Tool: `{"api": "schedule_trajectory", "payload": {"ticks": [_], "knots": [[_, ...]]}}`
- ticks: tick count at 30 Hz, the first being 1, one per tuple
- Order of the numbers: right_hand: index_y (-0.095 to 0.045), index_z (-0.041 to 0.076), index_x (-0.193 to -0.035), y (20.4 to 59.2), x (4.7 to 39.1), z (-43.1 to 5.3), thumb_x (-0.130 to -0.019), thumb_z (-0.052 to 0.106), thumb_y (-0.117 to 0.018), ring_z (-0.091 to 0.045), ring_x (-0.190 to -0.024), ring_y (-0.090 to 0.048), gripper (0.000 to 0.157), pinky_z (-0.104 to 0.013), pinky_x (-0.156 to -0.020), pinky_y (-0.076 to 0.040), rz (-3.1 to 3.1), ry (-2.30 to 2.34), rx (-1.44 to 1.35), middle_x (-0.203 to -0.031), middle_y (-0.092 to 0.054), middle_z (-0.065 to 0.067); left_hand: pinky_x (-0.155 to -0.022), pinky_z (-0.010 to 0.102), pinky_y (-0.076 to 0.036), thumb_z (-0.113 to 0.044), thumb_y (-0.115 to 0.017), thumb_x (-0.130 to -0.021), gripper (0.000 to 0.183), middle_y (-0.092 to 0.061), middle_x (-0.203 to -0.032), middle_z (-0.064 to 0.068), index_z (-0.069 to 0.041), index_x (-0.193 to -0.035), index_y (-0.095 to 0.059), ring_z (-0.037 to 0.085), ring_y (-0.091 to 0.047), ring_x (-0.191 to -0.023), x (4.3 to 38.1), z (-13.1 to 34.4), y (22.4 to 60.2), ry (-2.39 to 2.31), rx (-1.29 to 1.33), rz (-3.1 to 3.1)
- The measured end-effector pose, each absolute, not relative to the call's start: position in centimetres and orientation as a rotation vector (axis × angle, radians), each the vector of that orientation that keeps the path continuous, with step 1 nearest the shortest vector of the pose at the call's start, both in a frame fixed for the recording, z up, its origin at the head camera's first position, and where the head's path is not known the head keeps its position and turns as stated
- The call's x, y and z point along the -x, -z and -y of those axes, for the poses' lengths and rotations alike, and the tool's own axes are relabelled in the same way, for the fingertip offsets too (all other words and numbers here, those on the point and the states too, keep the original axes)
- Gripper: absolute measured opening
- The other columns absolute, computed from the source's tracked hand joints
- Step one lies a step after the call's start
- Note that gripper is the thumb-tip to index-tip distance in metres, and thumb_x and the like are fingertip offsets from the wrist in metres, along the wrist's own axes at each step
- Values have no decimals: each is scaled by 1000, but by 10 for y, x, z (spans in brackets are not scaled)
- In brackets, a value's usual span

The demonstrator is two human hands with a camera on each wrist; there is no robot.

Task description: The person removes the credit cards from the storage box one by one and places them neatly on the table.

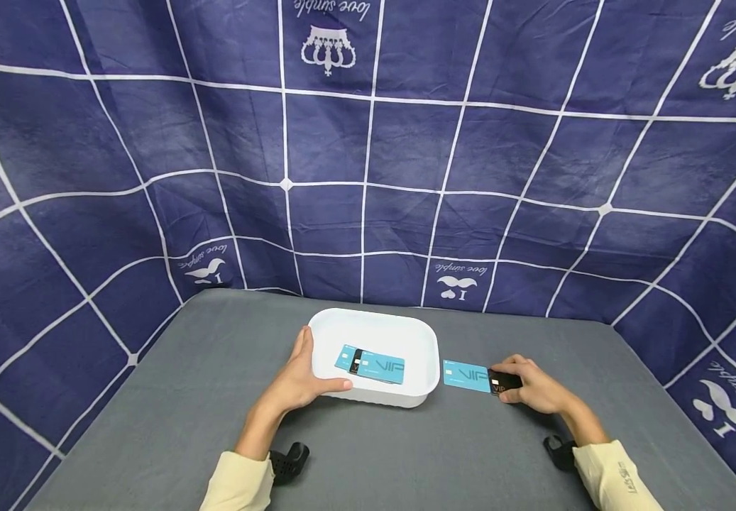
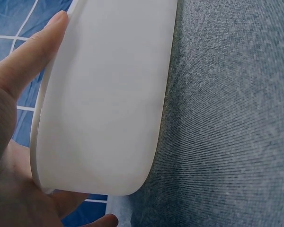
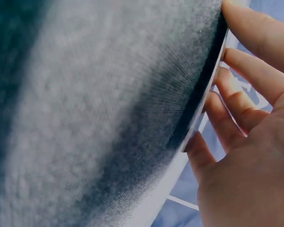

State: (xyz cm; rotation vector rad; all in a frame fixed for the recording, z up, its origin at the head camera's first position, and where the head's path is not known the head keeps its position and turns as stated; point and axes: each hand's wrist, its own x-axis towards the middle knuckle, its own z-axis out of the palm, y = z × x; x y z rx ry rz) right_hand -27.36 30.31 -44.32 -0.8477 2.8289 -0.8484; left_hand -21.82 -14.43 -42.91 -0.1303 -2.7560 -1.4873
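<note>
Two hands are in play, and only the head view gives us the cards' faces: VIP on a blue card, VIP again on a black card, and more cards, blue and black, overlapping inside the white tray. Switch to the left wrist and it's the tray's smooth outer wall up close, thumb on the rim, fingers round the end. The right wrist gives a thin edge at the fingertips, the printing out of sight.

Underneath, a grey tabletop, finely ribbed in the wrist views. Blue cloth with white grid lines rises at twelve o'clock, its crowns and moustaches upside down. Cream sleeves come in from seven and five, black bands at the wrists.

And look at the grips! The left hand clasps the tray at its eight-to-nine o'clock end. Across at three, just past the tray, the right hand pinches the black card between thumb and fingers. That card sits at the hand's nine o'clock, the blue one right against it farther out; which overlaps which, I can't tell.
</note>
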Motion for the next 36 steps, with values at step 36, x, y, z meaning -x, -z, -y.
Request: {"api": "schedule_trajectory", "payload": {"ticks": [36], "knots": [[-62, -7, -128, 445, 274, -299, -76, 9, -75, -31, -104, -42, 56, -43, -82, -36, -2824, 868, 688, -110, -52, -11, -116, 52, -14, -40, -91, -68, 136, 5, -161, 27, 9, -153, 3, 39, -2, -147, 219, 145, 431, 1465, 130, 2768]]}}
